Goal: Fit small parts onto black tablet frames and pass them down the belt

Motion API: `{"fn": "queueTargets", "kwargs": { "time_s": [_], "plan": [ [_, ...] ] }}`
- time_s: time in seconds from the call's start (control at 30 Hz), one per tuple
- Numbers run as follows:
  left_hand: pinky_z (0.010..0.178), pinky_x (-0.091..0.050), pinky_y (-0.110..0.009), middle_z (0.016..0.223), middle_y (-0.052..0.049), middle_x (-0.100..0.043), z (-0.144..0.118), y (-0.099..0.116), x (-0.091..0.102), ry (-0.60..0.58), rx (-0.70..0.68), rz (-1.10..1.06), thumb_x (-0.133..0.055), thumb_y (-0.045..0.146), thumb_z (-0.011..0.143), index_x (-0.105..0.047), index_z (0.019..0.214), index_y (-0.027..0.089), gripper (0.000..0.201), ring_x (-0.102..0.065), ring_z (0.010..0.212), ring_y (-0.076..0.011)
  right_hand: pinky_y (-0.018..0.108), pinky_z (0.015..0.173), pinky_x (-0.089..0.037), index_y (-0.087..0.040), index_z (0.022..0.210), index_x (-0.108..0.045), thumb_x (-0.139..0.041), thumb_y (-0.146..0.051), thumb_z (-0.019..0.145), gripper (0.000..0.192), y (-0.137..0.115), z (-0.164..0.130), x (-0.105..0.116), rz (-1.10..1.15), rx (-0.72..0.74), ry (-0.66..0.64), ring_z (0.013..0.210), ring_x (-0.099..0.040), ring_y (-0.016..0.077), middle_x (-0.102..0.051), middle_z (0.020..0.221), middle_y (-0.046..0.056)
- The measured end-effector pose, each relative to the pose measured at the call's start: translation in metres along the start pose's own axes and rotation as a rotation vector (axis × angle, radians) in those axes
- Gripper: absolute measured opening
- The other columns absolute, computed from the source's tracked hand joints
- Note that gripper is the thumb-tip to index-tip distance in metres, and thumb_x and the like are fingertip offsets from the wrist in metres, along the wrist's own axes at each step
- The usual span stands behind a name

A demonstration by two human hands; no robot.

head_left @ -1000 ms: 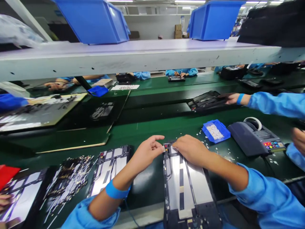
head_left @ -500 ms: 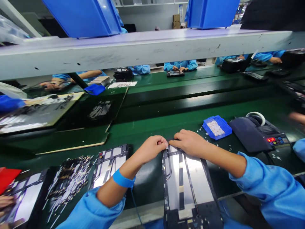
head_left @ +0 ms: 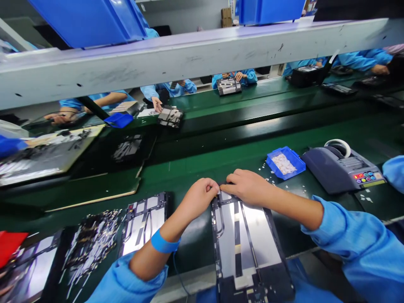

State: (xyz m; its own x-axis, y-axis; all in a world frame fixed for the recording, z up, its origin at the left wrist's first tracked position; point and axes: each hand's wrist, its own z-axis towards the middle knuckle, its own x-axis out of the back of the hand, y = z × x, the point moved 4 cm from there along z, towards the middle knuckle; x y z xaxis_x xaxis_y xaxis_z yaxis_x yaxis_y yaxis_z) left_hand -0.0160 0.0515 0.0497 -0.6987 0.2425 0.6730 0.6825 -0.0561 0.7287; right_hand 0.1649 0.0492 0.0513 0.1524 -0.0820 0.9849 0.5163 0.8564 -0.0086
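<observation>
Electronics factory assembly line, green conveyor belt (head_left: 221, 126), blue-sleeved workers (head_left: 170, 88), parts bins (head_left: 91, 21)

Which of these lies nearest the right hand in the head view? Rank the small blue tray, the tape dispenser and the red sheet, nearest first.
From the right hand:
1. Small blue tray, just to its right.
2. Tape dispenser, farther right, past the tray.
3. Red sheet, far left edge.

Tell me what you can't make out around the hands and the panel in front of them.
Head view only:
- Panel: its far top edge is hidden under the left hand and right hand; its near end is cut off by the bottom edge.
- Whatever the fingertips pinch: too small, covered by the fingers.
- Blue tray: pale bits inside too small to identify.
</observation>
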Motion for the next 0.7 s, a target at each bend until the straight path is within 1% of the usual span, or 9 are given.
{"fn": "queueTargets", "kwargs": {
  "time_s": [0.2, 0.33, 0.4, 0.5, 0.6, 0.7],
  "plan": [
    [0.072, -0.04, -0.033, 0.077, -0.002, -0.058, -0.006, 0.0, -0.004, 0.094, -0.021, 0.062, -0.052, 0.028, 0.086, -0.066, 0.078, 0.021, 0.017, -0.053, 0.079, -0.0215, 0.035, 0.074, -0.036, -0.021, 0.131, -0.066, -0.048, -0.018, 0.104, 0.032, -0.001, 0.0, 0.002, 0.004, -0.011, -0.015, 0.088, -0.047, 0.0219, -0.063, 0.106, 0.009],
    [0.073, -0.039, -0.033, 0.081, -0.002, -0.056, -0.012, -0.001, -0.008, 0.156, -0.024, 0.053, -0.053, 0.031, 0.089, -0.063, 0.08, 0.022, 0.016, -0.052, 0.082, -0.0208, 0.035, 0.076, -0.036, -0.021, 0.129, -0.067, -0.048, -0.016, 0.104, 0.032, -0.001, -0.001, 0.001, 0.026, -0.009, 0.002, 0.089, -0.048, 0.0221, -0.063, 0.106, 0.009],
    [0.07, -0.037, -0.031, 0.08, 0.001, -0.052, -0.013, -0.006, -0.011, 0.195, 0.011, 0.0, -0.056, 0.032, 0.088, -0.062, 0.092, 0.022, 0.012, -0.051, 0.077, -0.0186, 0.035, 0.077, -0.037, -0.02, 0.129, -0.067, -0.047, -0.016, 0.104, 0.032, -0.001, -0.001, 0.0, 0.033, -0.002, 0.015, 0.089, -0.048, 0.0224, -0.064, 0.107, 0.01],
    [0.064, -0.035, -0.029, 0.076, 0.006, -0.044, -0.013, -0.016, -0.017, 0.233, 0.102, -0.143, -0.062, 0.033, 0.083, -0.056, 0.108, 0.022, 0.028, -0.047, 0.068, -0.0153, 0.035, 0.079, -0.038, -0.018, 0.125, -0.068, -0.047, -0.015, 0.104, 0.03, 0.0, -0.002, -0.002, 0.045, 0.006, 0.034, 0.089, -0.049, 0.022, -0.064, 0.106, 0.011],
    [0.063, -0.035, -0.028, 0.075, 0.007, -0.043, -0.012, -0.024, -0.023, 0.227, 0.174, -0.306, -0.063, 0.035, 0.081, -0.054, 0.109, 0.021, 0.032, -0.046, 0.067, -0.0142, 0.035, 0.081, -0.038, -0.017, 0.122, -0.069, -0.048, -0.013, 0.102, 0.029, 0.001, -0.003, -0.003, 0.057, 0.013, 0.039, 0.088, -0.049, 0.0214, -0.065, 0.106, 0.011],
    [0.062, -0.036, -0.027, 0.076, 0.006, -0.045, -0.012, -0.025, -0.028, 0.204, 0.193, -0.398, -0.064, 0.033, 0.079, -0.054, 0.108, 0.021, 0.033, -0.046, 0.068, -0.0137, 0.035, 0.081, -0.038, -0.016, 0.124, -0.067, -0.048, -0.011, 0.101, 0.03, 0.001, -0.003, -0.002, 0.054, 0.006, 0.029, 0.089, -0.049, 0.0217, -0.064, 0.106, 0.011]
  ]
}}
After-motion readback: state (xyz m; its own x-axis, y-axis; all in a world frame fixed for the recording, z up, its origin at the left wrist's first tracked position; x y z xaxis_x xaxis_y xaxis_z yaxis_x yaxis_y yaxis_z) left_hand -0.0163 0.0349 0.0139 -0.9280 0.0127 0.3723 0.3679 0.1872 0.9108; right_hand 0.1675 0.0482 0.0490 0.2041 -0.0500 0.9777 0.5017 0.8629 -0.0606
